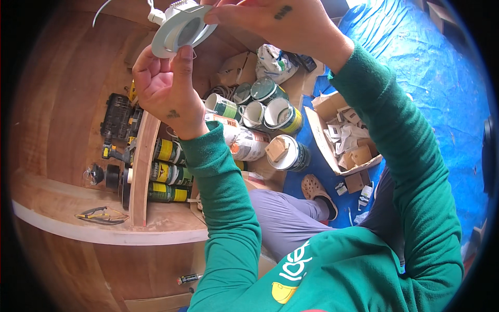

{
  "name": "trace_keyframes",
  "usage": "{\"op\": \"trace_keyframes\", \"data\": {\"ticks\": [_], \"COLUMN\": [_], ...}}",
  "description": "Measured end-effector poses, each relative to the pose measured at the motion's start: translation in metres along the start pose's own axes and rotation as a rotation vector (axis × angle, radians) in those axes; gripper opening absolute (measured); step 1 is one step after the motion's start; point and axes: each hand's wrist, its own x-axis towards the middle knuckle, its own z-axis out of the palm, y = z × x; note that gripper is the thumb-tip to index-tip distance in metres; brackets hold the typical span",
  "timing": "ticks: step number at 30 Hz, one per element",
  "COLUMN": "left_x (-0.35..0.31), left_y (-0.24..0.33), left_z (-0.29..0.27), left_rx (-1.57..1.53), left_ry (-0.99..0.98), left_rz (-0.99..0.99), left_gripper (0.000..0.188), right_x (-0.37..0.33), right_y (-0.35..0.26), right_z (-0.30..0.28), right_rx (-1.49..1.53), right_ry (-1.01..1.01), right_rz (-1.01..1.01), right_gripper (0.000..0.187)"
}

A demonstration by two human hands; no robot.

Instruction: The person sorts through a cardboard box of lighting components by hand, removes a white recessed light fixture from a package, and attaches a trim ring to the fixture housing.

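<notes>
A round white recessed downlight (pixel 190 31) with a ring-shaped rim and a small metal spring is held up near the top edge. My left hand (pixel 174 91) grips the rim from below, its thumb against the front. At the upper right of the rim, the fingers of my right hand (pixel 280 28) close on it; some of them are cut off by the picture's edge. A white connector (pixel 156 16) on a thin white cable hangs at the downlight's back left. The downlight's rear is partly hidden by its own rim.
Paint buckets (pixel 283 115) and bags (pixel 252 144) stand below my hands. An open cardboard box (pixel 332 138) of packaging sits on blue sheeting (pixel 431 67). On the wooden shelf (pixel 171 224) at left are a cordless drill (pixel 117 152), a black tool case (pixel 115 117) and glasses (pixel 101 214).
</notes>
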Motion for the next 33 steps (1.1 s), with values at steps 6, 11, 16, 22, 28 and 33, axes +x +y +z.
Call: {"op": "trace_keyframes", "data": {"ticks": [6,11,16,22,28,33], "left_x": [0.003,0.002,0.003,0.007,0.013,0.001], "left_y": [0.006,0.006,0.006,0.008,0.013,0.002], "left_z": [0.0,0.0,-0.005,-0.018,-0.022,-0.019], "left_rx": [-0.038,-0.033,-0.01,0.017,-0.007,-0.099], "left_ry": [-0.042,-0.058,-0.066,-0.148,-0.171,-0.093], "left_rz": [0.007,0.015,0.042,0.06,-0.004,-0.04], "left_gripper": [0.056,0.055,0.051,0.049,0.05,0.05], "right_x": [0.006,0.002,0.009,0.007,0.006,0.002], "right_y": [0.005,0.001,0.014,0.014,0.004,-0.01], "right_z": [-0.003,-0.007,-0.005,-0.005,-0.006,0.002], "right_rx": [0.095,0.021,0.087,0.087,0.091,0.099], "right_ry": [-0.044,-0.048,-0.085,-0.128,-0.138,-0.14], "right_rz": [0.058,-0.06,-0.156,-0.191,-0.091,0.113], "right_gripper": [0.013,0.012,0.013,0.014,0.014,0.017]}}
